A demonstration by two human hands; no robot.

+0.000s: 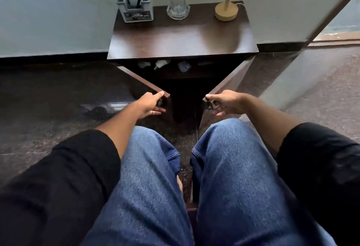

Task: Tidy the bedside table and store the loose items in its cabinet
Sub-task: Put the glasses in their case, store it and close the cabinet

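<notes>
The dark wooden bedside table (181, 37) stands against the wall with both cabinet doors swung open toward me. My left hand (151, 103) grips the knob at the edge of the left door (140, 78). My right hand (226, 102) grips the knob at the edge of the right door (228, 82). Inside, on the cabinet shelf (175, 72), lie a few small loose items (161, 64), dim and hard to identify. On top stand a grey pen holder (135, 5), a clear glass on a glass coaster (178, 7) and a lamp (227, 10).
My knees in blue jeans (224, 168) sit just in front of the open doors. A dark polished stone floor (58, 94) spreads on both sides. A glass panel with a dark frame (331, 21) runs diagonally at the right.
</notes>
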